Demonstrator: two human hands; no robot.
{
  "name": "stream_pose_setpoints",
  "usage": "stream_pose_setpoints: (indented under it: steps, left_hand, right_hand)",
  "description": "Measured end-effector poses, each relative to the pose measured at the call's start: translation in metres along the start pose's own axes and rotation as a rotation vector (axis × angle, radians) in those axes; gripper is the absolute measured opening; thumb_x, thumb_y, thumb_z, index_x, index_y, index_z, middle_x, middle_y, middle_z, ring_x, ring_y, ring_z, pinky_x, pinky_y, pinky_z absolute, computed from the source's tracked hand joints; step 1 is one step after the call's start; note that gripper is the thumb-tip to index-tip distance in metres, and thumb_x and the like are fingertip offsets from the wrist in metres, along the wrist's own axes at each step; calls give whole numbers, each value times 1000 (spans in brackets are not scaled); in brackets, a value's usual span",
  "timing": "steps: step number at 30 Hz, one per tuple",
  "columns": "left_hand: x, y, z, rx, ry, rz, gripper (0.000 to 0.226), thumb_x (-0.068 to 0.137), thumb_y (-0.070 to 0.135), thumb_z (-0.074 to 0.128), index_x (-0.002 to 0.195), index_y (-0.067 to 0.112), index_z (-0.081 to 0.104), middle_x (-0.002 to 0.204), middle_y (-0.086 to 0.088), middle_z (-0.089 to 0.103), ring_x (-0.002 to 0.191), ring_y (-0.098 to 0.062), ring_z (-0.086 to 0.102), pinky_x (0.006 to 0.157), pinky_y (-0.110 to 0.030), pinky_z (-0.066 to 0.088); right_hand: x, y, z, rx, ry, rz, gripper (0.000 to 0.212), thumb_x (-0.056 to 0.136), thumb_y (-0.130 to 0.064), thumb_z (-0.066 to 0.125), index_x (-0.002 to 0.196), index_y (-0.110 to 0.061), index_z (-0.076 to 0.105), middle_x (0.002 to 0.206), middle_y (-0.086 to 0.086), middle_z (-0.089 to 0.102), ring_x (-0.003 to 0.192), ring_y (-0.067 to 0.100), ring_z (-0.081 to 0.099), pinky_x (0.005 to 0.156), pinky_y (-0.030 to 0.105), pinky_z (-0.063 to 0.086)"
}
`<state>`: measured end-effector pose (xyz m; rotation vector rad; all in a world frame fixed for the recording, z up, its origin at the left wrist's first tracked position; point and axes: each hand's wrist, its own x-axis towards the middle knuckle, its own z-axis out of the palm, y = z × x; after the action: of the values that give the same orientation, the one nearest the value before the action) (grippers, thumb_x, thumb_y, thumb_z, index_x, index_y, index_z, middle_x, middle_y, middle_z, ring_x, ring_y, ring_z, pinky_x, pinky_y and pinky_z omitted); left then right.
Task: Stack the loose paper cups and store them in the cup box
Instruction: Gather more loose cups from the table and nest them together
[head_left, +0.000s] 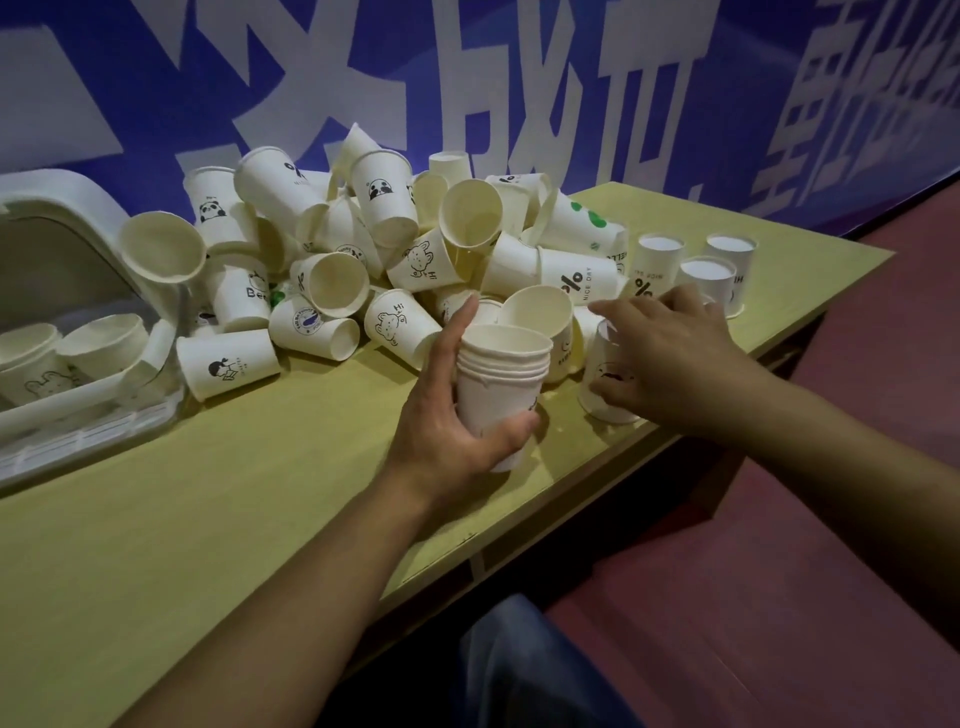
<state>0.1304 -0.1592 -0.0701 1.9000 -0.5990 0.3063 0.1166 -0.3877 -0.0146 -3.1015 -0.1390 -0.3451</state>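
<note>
My left hand (447, 421) grips a nested stack of white paper cups (501, 374), held upright just above the table near its front edge. My right hand (670, 353) wraps over a single upside-down cup (605, 387) standing right of the stack. Behind both hands lies a large heap of loose paper cups (363, 244), most on their sides, printed with pandas, bears and "Hi". The cup box (78, 332), white with a clear open lid, sits at the left edge with cups (101, 345) inside.
Three upside-down cups (701, 273) stand in a group at the table's far right. The yellow-green table (234, 509) ends close in front of the hands; red floor lies to the right. A blue wall banner runs behind the heap.
</note>
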Motion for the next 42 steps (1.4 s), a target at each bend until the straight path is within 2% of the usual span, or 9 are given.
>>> stream_pose_setpoints:
  steps: [4,9,15,21,24,29,33,36,42]
  left_hand:
    - [-3,-3,-3,-27,-90,7,98,65,51,78,145,63,22,144,32,43,128,-2,52,99,-39,54]
    - [-6,-5,-6,-44,-169,-2,89,65,48,79,139,55,32,131,18,51,107,-13,63,79,-42,61]
    - [-7,-3,-7,-79,-250,-16,85,65,46,78,138,51,36,130,11,52,106,-13,63,74,-30,60]
    - [-9,-3,-4,-89,-232,-52,99,66,47,81,149,50,26,136,13,55,110,-13,65,82,-43,61]
    - [-11,-4,-6,-76,-199,-63,108,67,49,81,151,57,15,143,13,51,116,-12,63,87,-48,60]
    - [-11,-3,-9,-57,-155,-76,114,63,53,79,147,65,3,136,29,48,113,-2,61,85,-43,61]
    - [-11,-3,-11,-70,-94,-63,120,63,50,81,149,62,-1,134,18,52,113,-3,62,85,-42,61]
    - [-9,-3,-15,-93,-9,-23,109,64,48,83,143,68,10,133,31,51,112,-5,64,87,-45,60]
    - [-6,-8,-30,3,87,-22,87,65,55,77,135,70,28,130,45,42,116,-6,60,85,-37,61]
  right_hand:
    - [0,2,-2,47,82,17,68,87,-52,61,146,-31,35,141,0,51,125,30,39,100,45,35]
    - [1,0,-26,385,183,122,63,81,-47,71,138,-32,49,142,1,48,128,28,43,101,46,43]
    - [4,4,-36,722,406,168,45,83,-43,71,122,-26,56,128,-1,52,106,13,54,75,20,48]
    - [-6,-36,-8,1202,267,123,33,83,-31,76,102,-24,51,111,0,58,97,22,66,70,33,60]
    - [-5,-49,1,1214,235,97,46,82,-31,78,115,-28,46,104,-1,56,87,19,69,78,42,61]
    - [-4,-57,3,1179,156,10,76,87,-28,73,144,-50,28,102,6,51,81,17,67,76,30,60]
    - [0,-56,9,1105,206,-33,46,94,-29,63,135,-46,51,99,-5,52,88,3,59,78,20,50]
    - [2,-52,15,1033,200,-76,29,98,-25,54,121,-39,67,108,-6,53,97,-4,53,78,8,41]
    - [12,-29,14,345,95,-244,63,90,-18,63,143,-44,42,147,-10,42,136,16,33,110,44,33]
